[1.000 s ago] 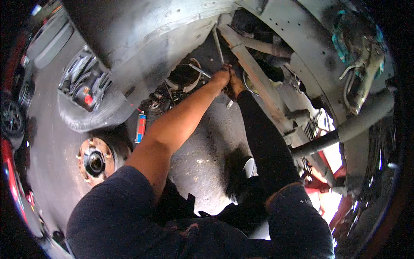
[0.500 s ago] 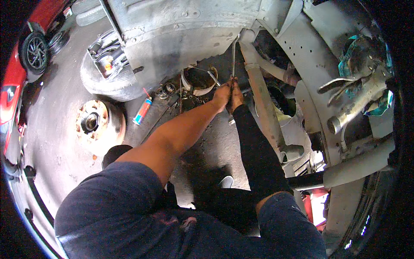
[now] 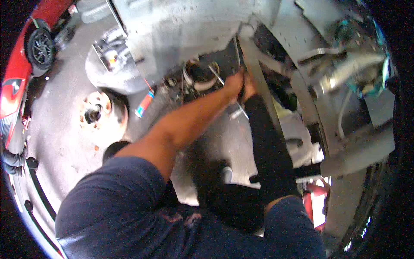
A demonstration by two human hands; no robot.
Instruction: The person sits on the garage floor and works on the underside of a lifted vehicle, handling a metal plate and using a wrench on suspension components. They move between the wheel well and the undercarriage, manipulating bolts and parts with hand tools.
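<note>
Both my hands are closed around the lower part of a long, slim metal bar [image 3: 238,54], whose far end reaches up to the grey underside of a vehicle. My left hand [image 3: 233,84] and my right hand [image 3: 249,85] press close together. A straight silver rod [image 3: 216,74] passes slantwise behind my hands and shows again below them. Whether it joins the bar I cannot tell. Close on the right of my right hand runs a long, pale brown shaft [image 3: 261,82]. A curved metal band [image 3: 206,85] lies on the floor to the left of my hands.
A rusty brake drum [image 3: 118,118] stands at left, near a blue and red tube [image 3: 145,105]. Farther back, a tire [image 3: 97,73] carries a tray [image 3: 105,56] of parts. At right hang a metal pipe [image 3: 345,77] and a beam [image 3: 362,157]. A red car [image 3: 19,64] stands far left.
My hands and the bar have shifted slightly right and toward the shaft. The silver rod now shows more of its length below my hands. The view has moved and blurred.
</note>
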